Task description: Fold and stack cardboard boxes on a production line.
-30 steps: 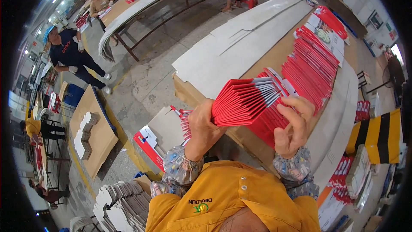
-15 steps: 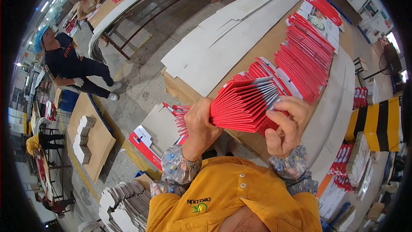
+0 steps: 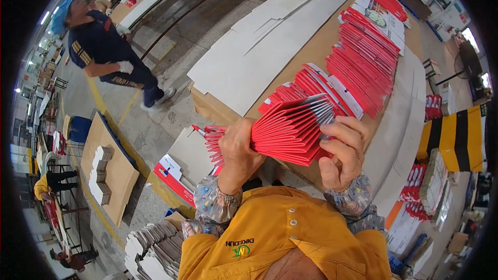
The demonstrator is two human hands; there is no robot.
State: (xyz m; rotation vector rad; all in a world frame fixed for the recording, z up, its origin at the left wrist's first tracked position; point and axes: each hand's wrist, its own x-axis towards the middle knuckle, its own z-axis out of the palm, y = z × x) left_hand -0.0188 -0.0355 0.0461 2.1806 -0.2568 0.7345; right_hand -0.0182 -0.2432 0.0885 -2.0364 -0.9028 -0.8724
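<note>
My left hand [image 3: 239,148] is closed round the left end of a thick bundle of flat red cartons [image 3: 285,132]. Toward the right the bundle fans out, showing grey-white inner faces between the red edges. My right hand [image 3: 342,150] curls at the fanned end, its fingertips and thumb against the carton edges. Its palm is partly hidden. Just beyond the bundle, a long overlapping row of the same red cartons [image 3: 360,80] lies on the brown cardboard-covered table [image 3: 210,103].
Large pale cardboard sheets [image 3: 259,41] cover the table's left side. Below left are more red cartons [image 3: 174,179] and a stack of grey-white cut card [image 3: 155,251]. A person in dark clothes [image 3: 111,46] walks at the left, near a board [image 3: 122,186] on the floor.
The bundle and both hands have shifted only slightly, and the fan still spreads between them. The person in dark clothes at the left has come closer and moved right.
</note>
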